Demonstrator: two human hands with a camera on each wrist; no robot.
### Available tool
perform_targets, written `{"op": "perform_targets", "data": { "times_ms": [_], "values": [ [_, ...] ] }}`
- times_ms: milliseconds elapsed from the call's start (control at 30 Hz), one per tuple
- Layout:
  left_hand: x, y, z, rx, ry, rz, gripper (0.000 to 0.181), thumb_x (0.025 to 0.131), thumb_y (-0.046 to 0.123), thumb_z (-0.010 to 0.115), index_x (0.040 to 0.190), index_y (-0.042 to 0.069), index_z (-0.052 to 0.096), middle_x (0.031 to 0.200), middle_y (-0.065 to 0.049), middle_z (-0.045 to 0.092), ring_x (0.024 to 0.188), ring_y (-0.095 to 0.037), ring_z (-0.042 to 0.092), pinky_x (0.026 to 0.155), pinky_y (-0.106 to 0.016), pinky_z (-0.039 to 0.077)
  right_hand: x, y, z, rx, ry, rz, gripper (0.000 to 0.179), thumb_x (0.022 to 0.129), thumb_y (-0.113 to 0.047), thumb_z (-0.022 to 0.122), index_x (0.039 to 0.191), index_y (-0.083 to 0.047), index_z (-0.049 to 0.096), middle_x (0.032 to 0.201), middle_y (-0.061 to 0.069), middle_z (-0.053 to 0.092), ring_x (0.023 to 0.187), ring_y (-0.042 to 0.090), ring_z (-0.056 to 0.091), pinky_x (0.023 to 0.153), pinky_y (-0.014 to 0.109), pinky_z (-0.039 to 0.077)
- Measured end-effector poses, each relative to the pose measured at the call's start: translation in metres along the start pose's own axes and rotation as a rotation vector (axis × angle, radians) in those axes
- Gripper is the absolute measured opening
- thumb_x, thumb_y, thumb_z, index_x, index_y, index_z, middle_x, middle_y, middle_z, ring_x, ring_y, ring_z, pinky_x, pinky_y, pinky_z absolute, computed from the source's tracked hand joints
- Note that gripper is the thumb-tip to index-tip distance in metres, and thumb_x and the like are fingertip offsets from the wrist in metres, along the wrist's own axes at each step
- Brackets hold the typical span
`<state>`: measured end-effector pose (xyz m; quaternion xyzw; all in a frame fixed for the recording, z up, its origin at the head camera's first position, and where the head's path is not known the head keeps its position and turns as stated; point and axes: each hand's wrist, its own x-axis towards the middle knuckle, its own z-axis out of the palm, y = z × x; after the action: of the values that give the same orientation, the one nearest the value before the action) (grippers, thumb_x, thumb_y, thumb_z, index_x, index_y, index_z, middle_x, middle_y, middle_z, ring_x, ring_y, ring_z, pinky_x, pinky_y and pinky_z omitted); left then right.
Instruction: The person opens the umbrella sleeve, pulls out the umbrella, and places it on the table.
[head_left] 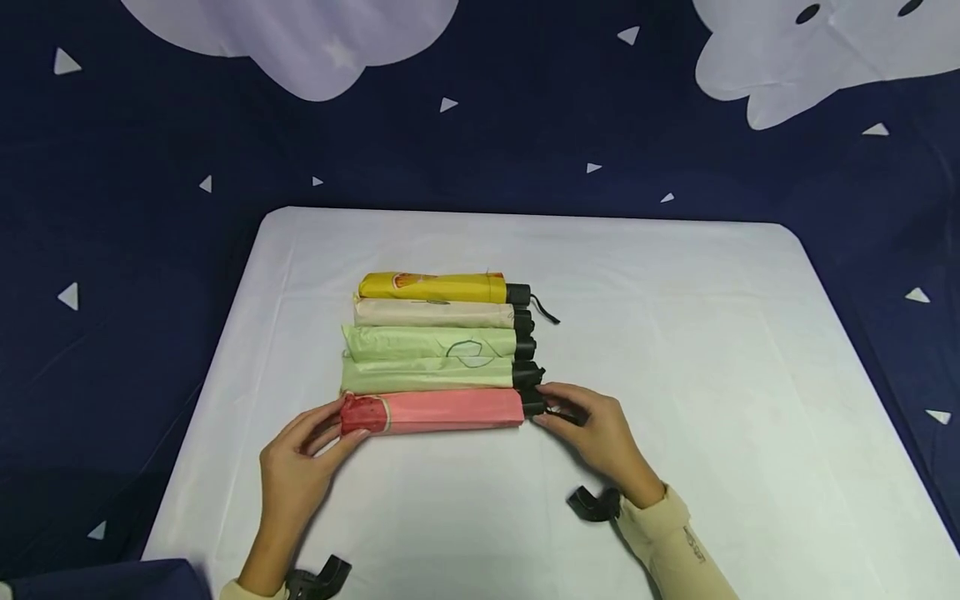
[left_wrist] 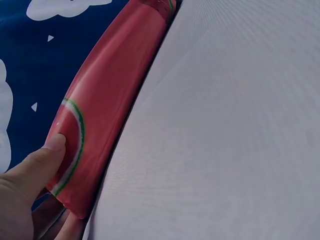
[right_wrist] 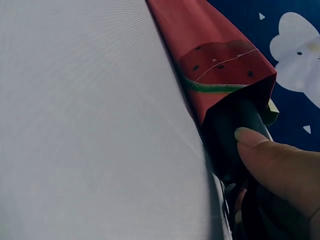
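Observation:
A pink folded umbrella [head_left: 454, 411] with a watermelon print lies nearest the person, at the front of a row. My left hand [head_left: 294, 471] pinches its sleeved left end, thumb on the near side; in the left wrist view the thumb [left_wrist: 42, 160] presses on the watermelon print. On the black handle [right_wrist: 232, 135], my right hand [head_left: 600, 433] has its thumb and fingers, seen close in the right wrist view. Just behind lie two light green umbrellas [head_left: 427, 375], a cream umbrella [head_left: 435, 313] and a yellow umbrella [head_left: 442, 287], side by side, handles to the right.
A white-covered table [head_left: 712, 350] with rounded corners carries the row. Dark blue cloth [head_left: 525, 158] with white triangles and cloud shapes surrounds it. Black wrist straps [head_left: 594, 504] show near both cuffs. A black cord [head_left: 546, 310] trails from the yellow umbrella's handle.

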<state>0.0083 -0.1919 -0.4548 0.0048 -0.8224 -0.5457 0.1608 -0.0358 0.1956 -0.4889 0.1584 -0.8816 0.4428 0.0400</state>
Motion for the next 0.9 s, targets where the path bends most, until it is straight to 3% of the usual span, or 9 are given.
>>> {"op": "perform_targets", "data": {
  "times_ms": [133,300,500,600,700,767,900],
  "values": [
    [-0.001,-0.012,-0.001,0.049,-0.004,0.002,0.056,0.071,-0.01,0.089,0.124,-0.006,0.07,0.116,-0.021,0.071,0.092,0.002,0.07,0.075,-0.022,0.056,0.001,0.002,0.001,-0.015,-0.012,-0.031,0.046,0.079,-0.017,0.09,0.122,-0.02,0.075,0.111,-0.007,0.074,0.089,0.008,0.069,0.078,0.025,0.057],
    [-0.002,-0.033,-0.001,0.019,-0.038,-0.015,0.061,0.072,-0.005,0.09,0.129,0.002,0.07,0.121,-0.016,0.071,0.093,0.001,0.071,0.077,-0.02,0.056,0.004,0.003,0.002,-0.076,-0.017,-0.098,0.05,0.078,-0.023,0.092,0.125,-0.021,0.074,0.115,-0.006,0.074,0.099,0.01,0.069,0.086,0.032,0.057],
    [-0.004,-0.029,-0.002,-0.065,-0.083,-0.138,0.061,0.073,-0.002,0.091,0.129,0.007,0.07,0.123,-0.013,0.071,0.095,-0.007,0.072,0.082,-0.02,0.056,-0.001,0.007,-0.001,-0.071,-0.06,-0.114,0.049,0.081,-0.025,0.09,0.127,-0.023,0.073,0.12,-0.007,0.072,0.112,0.015,0.067,0.095,0.037,0.054],
    [-0.004,-0.022,-0.002,-0.091,-0.093,-0.15,0.061,0.073,-0.002,0.091,0.129,0.007,0.07,0.125,-0.011,0.07,0.1,-0.009,0.071,0.086,-0.022,0.056,-0.004,0.005,-0.007,0.005,-0.083,-0.073,0.048,0.082,-0.025,0.088,0.128,-0.024,0.073,0.122,-0.006,0.072,0.115,0.016,0.067,0.096,0.032,0.053],
    [0.0,-0.012,-0.002,-0.163,-0.095,-0.115,0.058,0.074,-0.006,0.089,0.128,0.004,0.07,0.128,-0.01,0.069,0.107,-0.011,0.07,0.089,-0.024,0.055,-0.006,-0.002,-0.019,0.164,-0.116,-0.012,0.048,0.085,-0.02,0.085,0.13,-0.022,0.07,0.124,-0.002,0.071,0.108,0.015,0.069,0.088,0.026,0.056],
    [0.006,-0.003,-0.001,-0.25,-0.102,-0.057,0.058,0.074,-0.013,0.086,0.128,0.0,0.069,0.129,-0.01,0.068,0.11,-0.013,0.069,0.089,-0.026,0.055,-0.006,-0.01,-0.028,0.278,-0.127,0.024,0.048,0.086,-0.015,0.084,0.132,-0.018,0.068,0.123,0.002,0.071,0.1,0.016,0.07,0.08,0.025,0.057],
    [0.023,0.012,0.001,-0.562,-0.179,0.104,0.059,0.07,-0.033,0.073,0.126,-0.019,0.059,0.131,-0.018,0.058,0.114,-0.023,0.068,0.089,-0.029,0.056,-0.004,-0.028,-0.048,0.416,-0.114,0.049,0.051,0.088,-0.003,0.08,0.136,-0.011,0.064,0.12,0.009,0.071,0.086,0.015,0.067,0.065,0.026,0.054]
  ]
}}
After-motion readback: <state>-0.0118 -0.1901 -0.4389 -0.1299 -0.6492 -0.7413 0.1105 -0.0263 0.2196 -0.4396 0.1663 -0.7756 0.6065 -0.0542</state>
